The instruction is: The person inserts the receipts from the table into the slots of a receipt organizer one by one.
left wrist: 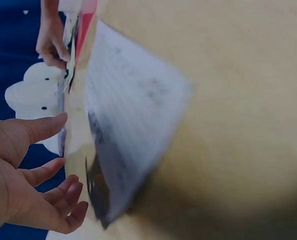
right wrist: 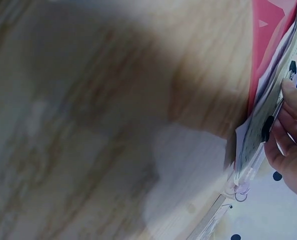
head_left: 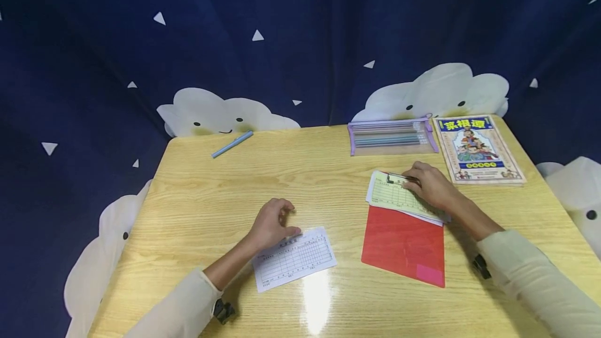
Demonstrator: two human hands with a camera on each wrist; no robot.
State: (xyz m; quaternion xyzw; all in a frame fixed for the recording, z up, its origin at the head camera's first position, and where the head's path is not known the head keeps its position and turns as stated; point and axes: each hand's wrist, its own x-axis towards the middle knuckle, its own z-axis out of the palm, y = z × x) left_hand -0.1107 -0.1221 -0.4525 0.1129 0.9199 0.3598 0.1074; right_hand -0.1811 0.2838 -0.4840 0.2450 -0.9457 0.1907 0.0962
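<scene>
A white printed form (head_left: 300,260) lies near the front middle of the table. My left hand (head_left: 274,225) hovers over its upper left part, thumb and fingers spread apart with nothing between them; the left wrist view shows the hand (left wrist: 38,175) apart from the blurred form (left wrist: 133,100). On the right is a red clipboard (head_left: 399,244) with a pink label at its lower corner. Yellow and white forms (head_left: 392,194) lie on its upper part, under a metal clip (head_left: 396,177) with black ends (right wrist: 267,129). My right hand (head_left: 432,185) pinches this clip between thumb and fingers.
A clear pencil case with purple edges (head_left: 392,145) lies at the back, beside a colourful book (head_left: 479,150) at the back right. Toward the back left is a blue pen (head_left: 232,145). A dark blue curtain with clouds (head_left: 281,25) hangs behind the table.
</scene>
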